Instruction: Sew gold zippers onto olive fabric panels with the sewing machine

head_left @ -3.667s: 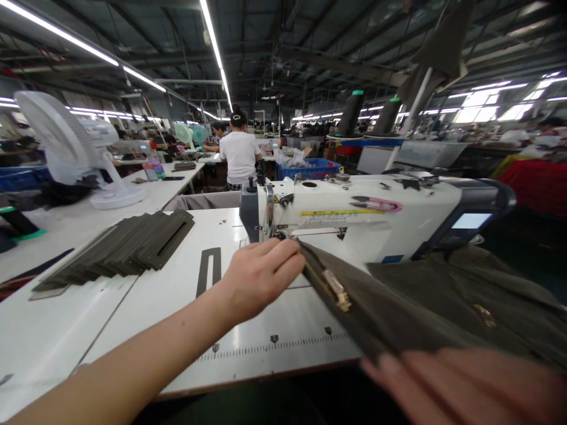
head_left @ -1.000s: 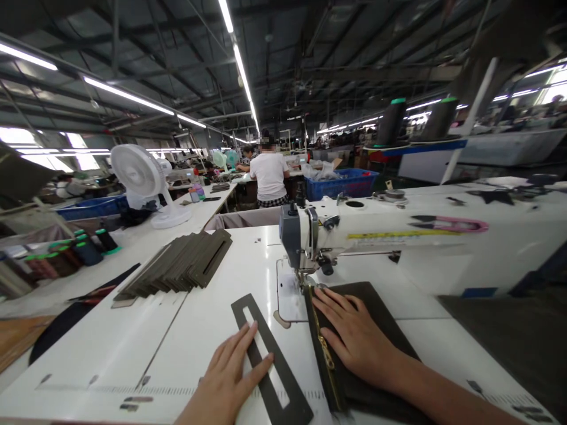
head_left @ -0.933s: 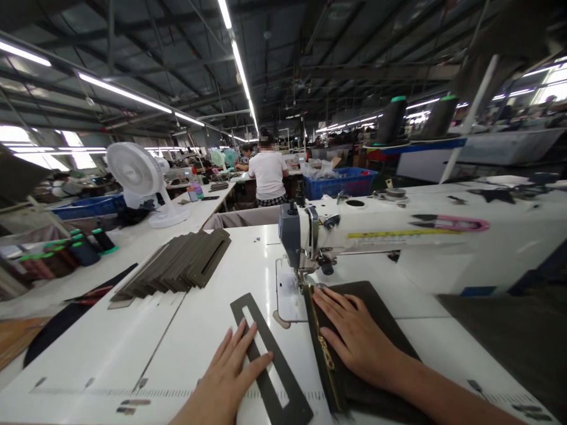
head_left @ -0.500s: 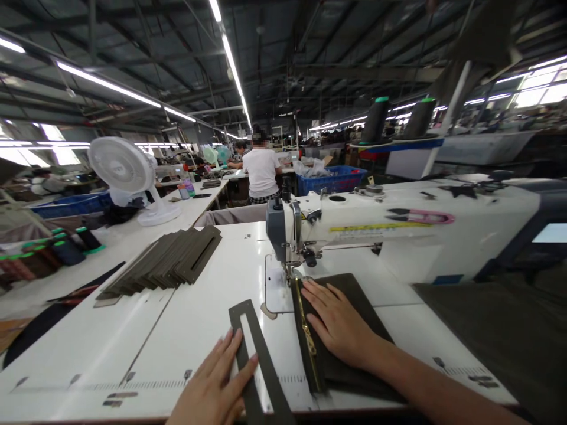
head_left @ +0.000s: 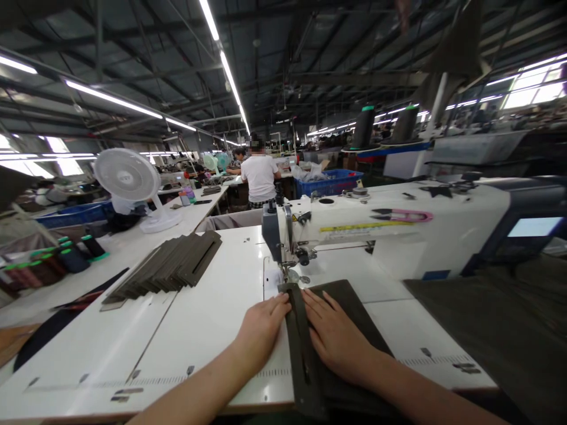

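Observation:
A dark olive slotted strip (head_left: 297,354) lies lengthwise over the left part of a folded dark olive fabric panel (head_left: 349,301), its far end at the needle area of the white sewing machine (head_left: 354,227). The gold zipper is covered by the strip; only a small bit glints through the slot. My left hand (head_left: 262,330) grips the strip's left edge near its far end, fingers together and thumb hidden. Flat on the panel, just right of the strip, my right hand (head_left: 336,336) presses with fingers stretched out, their tips at the strip's right edge.
A fanned stack of similar slotted strips (head_left: 163,262) lies on the white table (head_left: 212,330) to the left. Behind it stand a white fan (head_left: 128,174) and thread spools (head_left: 73,257). Pink-handled snips (head_left: 401,215) rest on the machine arm. A person in white (head_left: 260,176) sits ahead.
My left hand has brought the slotted strip from the bare table rightward onto the panel, over the zipper. My right hand remains on the panel, almost in the same place.

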`<state>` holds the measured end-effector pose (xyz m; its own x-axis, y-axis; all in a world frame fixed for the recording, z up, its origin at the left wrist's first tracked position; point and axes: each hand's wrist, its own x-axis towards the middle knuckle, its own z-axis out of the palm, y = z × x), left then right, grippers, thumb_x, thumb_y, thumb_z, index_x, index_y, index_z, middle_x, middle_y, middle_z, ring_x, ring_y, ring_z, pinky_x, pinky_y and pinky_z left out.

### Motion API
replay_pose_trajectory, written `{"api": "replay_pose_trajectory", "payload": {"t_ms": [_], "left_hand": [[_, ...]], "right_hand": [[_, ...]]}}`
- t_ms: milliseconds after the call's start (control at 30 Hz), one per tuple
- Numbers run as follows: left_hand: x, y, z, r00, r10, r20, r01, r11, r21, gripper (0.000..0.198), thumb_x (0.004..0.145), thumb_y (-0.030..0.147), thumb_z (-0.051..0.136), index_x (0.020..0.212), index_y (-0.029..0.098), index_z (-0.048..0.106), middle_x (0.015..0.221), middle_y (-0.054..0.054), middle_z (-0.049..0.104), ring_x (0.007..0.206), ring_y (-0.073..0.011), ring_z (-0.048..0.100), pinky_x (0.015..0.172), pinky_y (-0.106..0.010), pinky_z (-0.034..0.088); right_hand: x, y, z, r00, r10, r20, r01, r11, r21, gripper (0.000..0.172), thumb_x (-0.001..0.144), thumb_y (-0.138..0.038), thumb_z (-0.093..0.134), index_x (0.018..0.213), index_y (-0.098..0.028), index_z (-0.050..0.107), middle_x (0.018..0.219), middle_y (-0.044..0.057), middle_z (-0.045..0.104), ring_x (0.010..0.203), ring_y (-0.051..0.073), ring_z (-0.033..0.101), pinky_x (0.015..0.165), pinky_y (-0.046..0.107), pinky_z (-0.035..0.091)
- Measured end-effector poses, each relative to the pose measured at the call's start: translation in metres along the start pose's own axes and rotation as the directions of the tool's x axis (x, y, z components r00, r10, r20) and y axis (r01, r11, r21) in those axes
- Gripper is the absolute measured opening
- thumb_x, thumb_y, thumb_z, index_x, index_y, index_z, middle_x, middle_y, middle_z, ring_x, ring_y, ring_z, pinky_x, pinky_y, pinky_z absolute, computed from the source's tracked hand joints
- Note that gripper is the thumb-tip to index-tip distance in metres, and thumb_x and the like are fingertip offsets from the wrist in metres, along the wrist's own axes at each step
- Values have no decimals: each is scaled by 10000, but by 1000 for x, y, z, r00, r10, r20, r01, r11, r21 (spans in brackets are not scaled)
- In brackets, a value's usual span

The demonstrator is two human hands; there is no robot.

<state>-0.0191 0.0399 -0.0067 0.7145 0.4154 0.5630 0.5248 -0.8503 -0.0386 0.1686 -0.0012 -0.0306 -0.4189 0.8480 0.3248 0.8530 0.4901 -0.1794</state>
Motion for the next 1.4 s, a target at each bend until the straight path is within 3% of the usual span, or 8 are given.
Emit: {"api": "replay_pose_trajectory", "payload": {"t_ms": [133, 367, 533, 700, 900, 1100, 1200, 1400], "left_hand": [[5, 0, 9, 987, -57, 153, 62, 998, -31, 167, 822, 58, 458, 877, 146, 589, 1078, -110, 637, 1007, -204, 599, 906, -395, 483], [1, -3, 6, 964, -18, 265, 13, 1000, 20, 326, 825, 44, 444, 1128, 123, 532, 1145, -134, 590, 1090, -227, 541, 958, -442, 435], [3, -5, 15, 964, -13, 264, 5, 999, 32, 287, 859, 63, 367, 1037, 130, 582, 1222, -157, 534, 1147, -232, 496, 951, -440, 438], [-1, -17, 28, 988, 61, 142, -59, 998, -15, 317, 909, 143, 289, 976, 130, 598, 1155, -130, 590, 1139, -210, 503, 974, -406, 423], [-5, -19, 23, 989, -54, 138, 56, 998, -16, 276, 911, 244, 356, 1003, 204, 614, 1254, -79, 523, 1126, -207, 513, 920, -324, 474], [-1, -22, 16, 981, 41, 188, -39, 999, -14, 300, 906, 267, 365, 1106, 212, 582, 1195, -74, 574, 1078, -201, 552, 922, -290, 468], [-1, -27, 15, 974, 66, 217, -67, 998, -5, 332, 893, 320, 395, 1180, 235, 538, 1174, -58, 593, 1035, -203, 580, 894, -265, 486], [3, -30, 15, 970, 83, 228, -89, 996, 15, 390, 895, 331, 375, 1266, 241, 452, 1195, -59, 580, 994, -205, 601, 856, -266, 504]], "right_hand": [[1, 0, -2, 1000, 12, -3, -12, 999, 34, 511, 829, -168, 365, 1340, -141, 365, 1371, 106, 380, 1288, 224, 282, 1054, 471, 209], [1, 4, -1, 1000, 26, -10, -25, 997, 70, 514, 822, -142, 363, 1335, -170, 373, 1380, 78, 374, 1289, 197, 277, 1068, 440, 181], [6, 6, -2, 998, 56, -3, -55, 993, 100, 492, 861, -167, 350, 1351, -123, 334, 1361, 112, 396, 1247, 211, 342, 1032, 445, 246], [13, 4, 2, 997, 73, -34, -70, 995, 73, 494, 891, -245, 377, 1376, -196, 294, 1310, 139, 448, 1181, 276, 402, 973, 497, 278], [15, 5, -1, 998, 51, -46, -47, 994, 94, 487, 894, -284, 354, 1354, -124, 323, 1313, 158, 438, 1178, 303, 388, 972, 510, 260], [17, 11, 11, 959, -166, -229, 180, 983, 43, 420, 925, -266, 277, 1260, -51, 412, 1293, 136, 474, 1150, 229, 404, 906, 418, 338], [18, 10, 19, 926, -174, -334, 185, 983, -1, 389, 934, -226, 242, 1206, -58, 464, 1241, 132, 523, 1062, 223, 463, 806, 406, 387], [19, 8, 22, 923, -146, -356, 164, 986, 19, 394, 928, -232, 246, 1191, -42, 471, 1220, 141, 537, 995, 226, 494, 749, 392, 403]]}}
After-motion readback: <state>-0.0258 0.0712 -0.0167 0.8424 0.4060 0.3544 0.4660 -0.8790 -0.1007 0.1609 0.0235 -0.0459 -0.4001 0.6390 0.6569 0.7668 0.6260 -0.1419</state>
